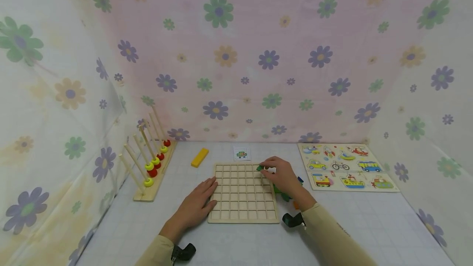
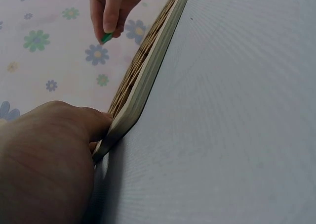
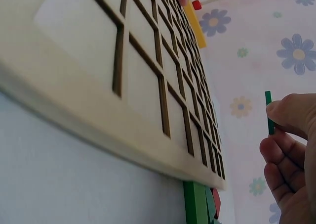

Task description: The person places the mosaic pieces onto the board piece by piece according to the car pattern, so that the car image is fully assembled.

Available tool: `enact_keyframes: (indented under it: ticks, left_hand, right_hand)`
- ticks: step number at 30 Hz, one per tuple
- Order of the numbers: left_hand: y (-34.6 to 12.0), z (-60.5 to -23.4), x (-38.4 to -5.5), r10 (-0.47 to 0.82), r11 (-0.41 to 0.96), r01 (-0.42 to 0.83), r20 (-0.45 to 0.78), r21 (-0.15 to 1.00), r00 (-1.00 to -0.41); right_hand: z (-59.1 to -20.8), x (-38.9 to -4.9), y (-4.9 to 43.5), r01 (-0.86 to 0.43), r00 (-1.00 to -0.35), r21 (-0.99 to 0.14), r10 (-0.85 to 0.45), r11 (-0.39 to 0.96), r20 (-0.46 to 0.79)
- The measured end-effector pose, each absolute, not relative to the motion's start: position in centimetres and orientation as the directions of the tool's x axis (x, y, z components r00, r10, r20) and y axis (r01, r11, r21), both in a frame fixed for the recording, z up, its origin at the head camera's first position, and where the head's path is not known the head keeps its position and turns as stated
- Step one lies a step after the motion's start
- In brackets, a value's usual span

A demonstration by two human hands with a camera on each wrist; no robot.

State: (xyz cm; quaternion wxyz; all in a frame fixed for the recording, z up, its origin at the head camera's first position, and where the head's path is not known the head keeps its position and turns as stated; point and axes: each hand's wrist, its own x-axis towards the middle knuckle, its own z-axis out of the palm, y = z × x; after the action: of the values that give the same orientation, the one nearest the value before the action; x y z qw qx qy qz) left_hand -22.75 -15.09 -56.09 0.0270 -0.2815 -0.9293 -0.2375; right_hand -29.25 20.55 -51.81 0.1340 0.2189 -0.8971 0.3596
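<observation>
A square wooden grid board (image 1: 244, 221) lies on the table, its cells bare. Over its far right corner, my right hand (image 1: 282, 175) pinches a thin green tile (image 3: 269, 112) between thumb and fingers; in the right wrist view the tile is seen edge-on, apart from the board. My left hand (image 1: 196, 202) rests at the board's left side, fingers extended, with the thumb touching the edge in the left wrist view. Green blocks (image 3: 196, 204) and other coloured pieces lie along the board's right side, partly hidden by my right hand and forearm.
Behind the board lies a small picture card (image 1: 242, 154). A yellow block (image 1: 200, 157) is to its left. Farther left stands a peg rack (image 1: 148, 195) with red and yellow rings. A vehicle puzzle board (image 1: 341, 171) lies at the right. Flowered cloth (image 1: 244, 65) encloses the table.
</observation>
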Motion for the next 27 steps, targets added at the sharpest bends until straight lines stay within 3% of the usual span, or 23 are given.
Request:
enact_keyframes:
  ticks: [9, 16, 27]
  left_hand:
    - [-15.0, -55.9, -22.8, 0.528, 0.734, 0.552, 0.179, 0.395, -0.830]
    - [-14.7, -55.8, -22.8, 0.554, 0.746, 0.574, 0.165, 0.337, -0.816]
    - [-14.6, -56.2, -22.7, 0.572, 0.745, 0.615, 0.227, 0.259, -0.789]
  right_hand:
    - [-51.9, -29.3, 18.4, -0.541, -0.835, -0.557, -0.326, 0.630, 0.443]
    - [-52.0, -28.9, 17.0, -0.527, -0.848, -0.578, -0.347, 0.623, 0.400]
    - [-52.6, -28.6, 15.5, -0.574, -0.819, -0.563, -0.400, 0.595, 0.412]
